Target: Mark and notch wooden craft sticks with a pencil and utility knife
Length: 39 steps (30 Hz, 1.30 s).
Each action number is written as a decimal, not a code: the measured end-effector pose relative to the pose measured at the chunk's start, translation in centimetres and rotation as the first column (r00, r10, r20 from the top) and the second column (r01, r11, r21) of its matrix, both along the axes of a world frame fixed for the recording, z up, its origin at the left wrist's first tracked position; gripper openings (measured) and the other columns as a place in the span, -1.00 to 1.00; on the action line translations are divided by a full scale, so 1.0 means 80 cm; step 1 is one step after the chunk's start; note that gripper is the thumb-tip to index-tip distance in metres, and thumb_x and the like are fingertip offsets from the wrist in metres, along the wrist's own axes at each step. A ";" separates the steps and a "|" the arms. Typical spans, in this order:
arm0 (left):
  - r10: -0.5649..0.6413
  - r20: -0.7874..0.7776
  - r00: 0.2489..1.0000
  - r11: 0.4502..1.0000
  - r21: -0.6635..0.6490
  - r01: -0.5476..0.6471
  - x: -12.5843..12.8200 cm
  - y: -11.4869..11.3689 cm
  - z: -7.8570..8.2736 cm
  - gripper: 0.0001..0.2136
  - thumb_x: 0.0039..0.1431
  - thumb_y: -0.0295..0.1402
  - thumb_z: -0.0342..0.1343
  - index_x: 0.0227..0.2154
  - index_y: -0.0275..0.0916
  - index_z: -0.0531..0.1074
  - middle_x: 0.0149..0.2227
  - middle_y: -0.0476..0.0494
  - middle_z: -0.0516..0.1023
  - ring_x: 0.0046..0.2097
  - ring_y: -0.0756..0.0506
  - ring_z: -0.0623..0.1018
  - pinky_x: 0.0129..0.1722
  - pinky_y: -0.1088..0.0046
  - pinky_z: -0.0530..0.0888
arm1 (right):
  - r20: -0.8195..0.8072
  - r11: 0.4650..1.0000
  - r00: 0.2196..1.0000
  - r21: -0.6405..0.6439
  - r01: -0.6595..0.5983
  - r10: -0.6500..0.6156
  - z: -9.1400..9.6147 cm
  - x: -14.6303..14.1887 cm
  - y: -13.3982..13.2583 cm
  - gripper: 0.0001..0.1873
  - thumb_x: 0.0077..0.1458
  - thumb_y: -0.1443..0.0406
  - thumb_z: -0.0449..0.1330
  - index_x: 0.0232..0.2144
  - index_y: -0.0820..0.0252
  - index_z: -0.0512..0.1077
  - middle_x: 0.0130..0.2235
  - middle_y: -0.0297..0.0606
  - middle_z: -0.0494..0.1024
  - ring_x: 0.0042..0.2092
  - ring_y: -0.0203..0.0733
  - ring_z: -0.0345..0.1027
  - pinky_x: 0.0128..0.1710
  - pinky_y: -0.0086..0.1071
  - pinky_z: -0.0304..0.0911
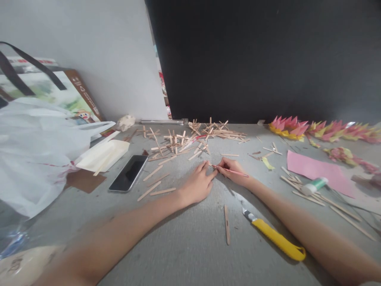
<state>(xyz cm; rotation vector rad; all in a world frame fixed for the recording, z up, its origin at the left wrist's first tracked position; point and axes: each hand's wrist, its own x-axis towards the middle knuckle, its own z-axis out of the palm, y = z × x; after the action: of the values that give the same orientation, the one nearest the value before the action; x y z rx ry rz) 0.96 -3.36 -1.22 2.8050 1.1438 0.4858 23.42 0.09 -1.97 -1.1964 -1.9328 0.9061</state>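
My right hand (232, 169) is closed round a thin pink pencil (236, 172), its tip pointing left toward my left hand. My left hand (198, 183) rests on the grey table (184, 246) with fingers stretched forward, fingertips pressing something small at the pencil tip that I cannot make out. A heap of short wooden sticks and glued stick crosses (193, 137) lies just beyond both hands. A yellow-handled utility knife (270, 232) lies beside my right forearm. One loose stick (227, 224) lies between my arms.
A black phone (128, 173) and several loose sticks (156, 186) lie left of my left hand. White plastic bag (38, 151) and a cream tray (102, 155) sit far left. Pink paper (315, 171), a green-capped glue bottle (315, 185), long sticks and folded paper flowers (321, 130) are right.
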 end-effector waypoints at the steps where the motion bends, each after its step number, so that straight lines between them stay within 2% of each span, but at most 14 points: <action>1: -0.001 0.001 1.000 1.000 -0.001 0.001 0.000 0.000 0.000 -0.53 0.33 -0.43 0.00 0.29 -0.21 0.32 0.42 -0.34 0.21 0.47 -0.35 0.14 0.38 -0.07 0.26 | 0.001 1.000 1.000 -0.001 -0.003 0.003 0.000 0.000 0.000 -0.64 0.23 -0.01 0.19 -0.40 0.12 0.36 -0.56 -0.40 0.39 -0.51 -0.27 0.20 -0.53 -0.43 0.07; 16: -0.012 -0.002 1.000 1.000 -0.002 0.012 0.000 -0.001 0.005 -0.51 0.33 -0.45 0.00 0.31 -0.24 0.30 0.42 -0.38 0.21 0.47 -0.37 0.13 0.38 -0.09 0.27 | -0.022 0.999 0.999 0.017 -0.033 0.033 0.004 0.000 -0.001 -0.66 0.25 0.03 0.18 -0.41 0.13 0.34 -0.55 -0.41 0.38 -0.50 -0.29 0.18 -0.50 -0.43 0.07; 28: -0.015 0.018 1.000 1.000 0.001 0.015 0.000 -0.001 0.004 -0.51 0.32 -0.46 0.00 0.30 -0.23 0.31 0.42 -0.39 0.21 0.46 -0.37 0.15 0.37 -0.11 0.28 | -0.033 0.999 0.999 -0.032 -0.003 0.002 -0.002 -0.001 0.003 -0.61 0.22 -0.04 0.19 -0.43 0.12 0.32 -0.58 -0.41 0.37 -0.53 -0.29 0.18 -0.55 -0.44 0.04; 34: -0.017 0.011 1.000 1.000 0.000 0.017 0.001 -0.002 0.008 -0.50 0.32 -0.47 0.00 0.31 -0.24 0.31 0.42 -0.39 0.21 0.47 -0.36 0.15 0.38 -0.08 0.28 | 0.023 1.000 1.000 -0.010 0.011 -0.011 0.003 0.000 0.000 -0.64 0.26 0.00 0.16 -0.40 0.12 0.36 -0.59 -0.43 0.41 -0.54 -0.29 0.22 -0.51 -0.43 0.10; 39: -0.012 0.020 1.000 1.000 0.003 0.012 0.000 -0.001 0.004 -0.51 0.32 -0.46 0.01 0.31 -0.24 0.32 0.43 -0.39 0.20 0.47 -0.38 0.13 0.37 -0.11 0.29 | -0.003 1.000 1.000 -0.009 -0.007 0.007 0.002 0.000 0.001 -0.64 0.23 0.00 0.20 -0.42 0.13 0.34 -0.58 -0.41 0.40 -0.52 -0.28 0.20 -0.53 -0.44 0.08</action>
<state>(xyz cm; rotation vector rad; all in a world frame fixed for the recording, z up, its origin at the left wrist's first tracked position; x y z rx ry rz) 0.97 -3.43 -0.92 2.8015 1.1223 0.5146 23.43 0.16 -1.81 -1.1933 -1.9343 0.9204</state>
